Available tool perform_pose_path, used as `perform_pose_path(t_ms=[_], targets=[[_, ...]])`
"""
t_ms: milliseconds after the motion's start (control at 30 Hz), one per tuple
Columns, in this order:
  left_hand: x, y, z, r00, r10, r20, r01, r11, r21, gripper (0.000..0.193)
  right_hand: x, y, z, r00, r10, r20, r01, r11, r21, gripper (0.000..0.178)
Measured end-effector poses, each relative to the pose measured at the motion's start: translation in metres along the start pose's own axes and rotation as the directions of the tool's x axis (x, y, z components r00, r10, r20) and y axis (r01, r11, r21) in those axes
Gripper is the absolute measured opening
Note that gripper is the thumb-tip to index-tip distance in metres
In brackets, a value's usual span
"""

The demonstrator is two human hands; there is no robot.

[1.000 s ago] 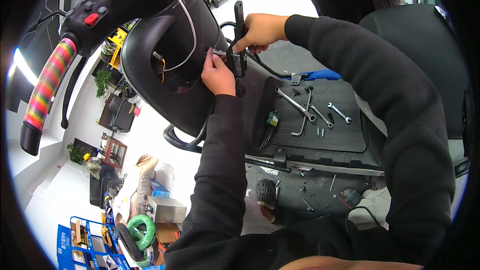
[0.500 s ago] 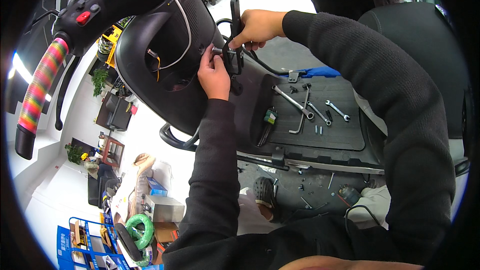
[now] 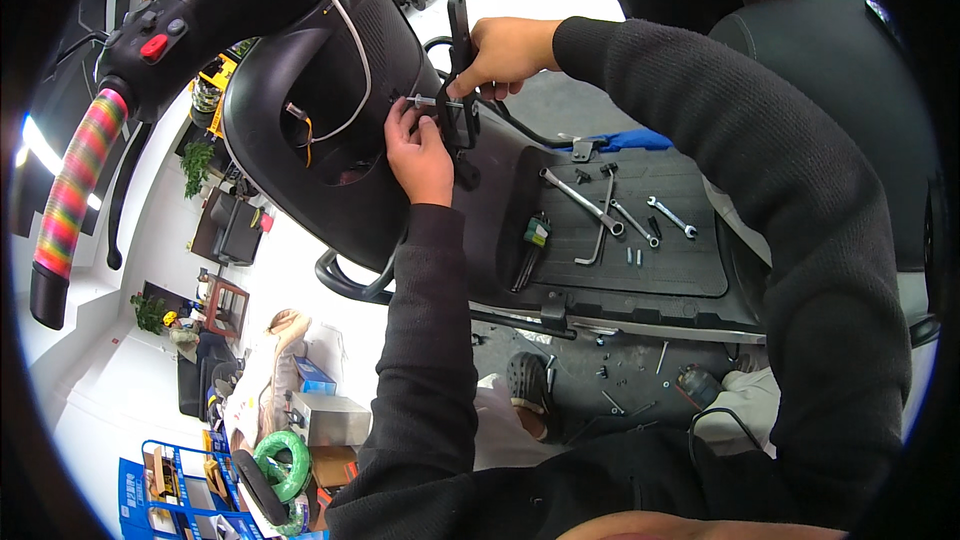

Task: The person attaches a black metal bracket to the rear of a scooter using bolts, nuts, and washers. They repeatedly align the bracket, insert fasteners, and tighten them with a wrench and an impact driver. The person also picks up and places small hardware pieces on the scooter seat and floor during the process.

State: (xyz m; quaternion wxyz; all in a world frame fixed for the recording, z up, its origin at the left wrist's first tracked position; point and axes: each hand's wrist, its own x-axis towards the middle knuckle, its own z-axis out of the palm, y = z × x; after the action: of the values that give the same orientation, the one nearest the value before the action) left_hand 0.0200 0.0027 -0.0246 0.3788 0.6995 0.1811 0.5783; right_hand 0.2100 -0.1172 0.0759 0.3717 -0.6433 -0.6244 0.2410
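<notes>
A black metal bracket (image 3: 459, 30) stands upright against the front panel of a black scooter (image 3: 300, 70). My right hand (image 3: 508, 55) grips the bracket, its thumb pressed on the near side and the other fingers curled behind. A silver bolt (image 3: 428, 101) runs sideways through the bracket toward the panel. At the bolt's panel end, my left hand (image 3: 420, 158) is closed with its fingertips on the bolt; the exact grip is partly hidden.
On the ribbed footboard (image 3: 640, 275) lie a long ring wrench (image 3: 580, 200), an L-shaped hex key (image 3: 594, 248), a small open-end wrench (image 3: 672, 218) and several bolts. A white cable (image 3: 362, 55) loops over the panel. Loose hardware litters the floor (image 3: 590, 370).
My left fingers have slid toward the panel, and more of the bolt's shaft shows between them and the bracket. My right hand keeps its hold on the bracket. The view has shifted slightly.
</notes>
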Motion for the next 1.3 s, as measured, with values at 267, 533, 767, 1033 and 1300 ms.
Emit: perform_pose_path(t_ms=[267, 533, 767, 1033, 1300], targets=[[-0.003, -0.006, 0.004, 0.994, -0.104, -0.042, 0.105, 0.993, 0.044, 0.040, -0.005, 0.000, 0.004, 0.997, 0.059, 0.040, -0.060, 0.998, 0.028, 0.041], [-0.037, -0.022, 0.005, 0.985, -0.174, 0.021, 0.166, 0.966, 0.199, 0.051, 0.000, 0.005, 0.011, 0.999, 0.014, 0.029, -0.016, 0.997, 0.071, 0.039], [-0.045, -0.044, 0.001, 0.997, -0.069, 0.031, 0.058, 0.964, 0.260, 0.052, 0.000, 0.004, 0.018, 0.999, 0.007, -0.048, -0.007, 1.000, 0.016, 0.046], [-0.052, -0.045, 0.000, 0.999, -0.021, 0.031, 0.011, 0.956, 0.293, 0.051, -0.004, 0.005, 0.021, 1.000, 0.022, -0.009, -0.022, 0.997, -0.068, 0.058], [-0.059, -0.033, 0.000, 0.999, -0.045, 0.022, 0.038, 0.967, 0.254, 0.052, -0.004, 0.008, 0.025, 0.997, 0.075, 0.017, -0.072, 0.988, -0.136, 0.065]])
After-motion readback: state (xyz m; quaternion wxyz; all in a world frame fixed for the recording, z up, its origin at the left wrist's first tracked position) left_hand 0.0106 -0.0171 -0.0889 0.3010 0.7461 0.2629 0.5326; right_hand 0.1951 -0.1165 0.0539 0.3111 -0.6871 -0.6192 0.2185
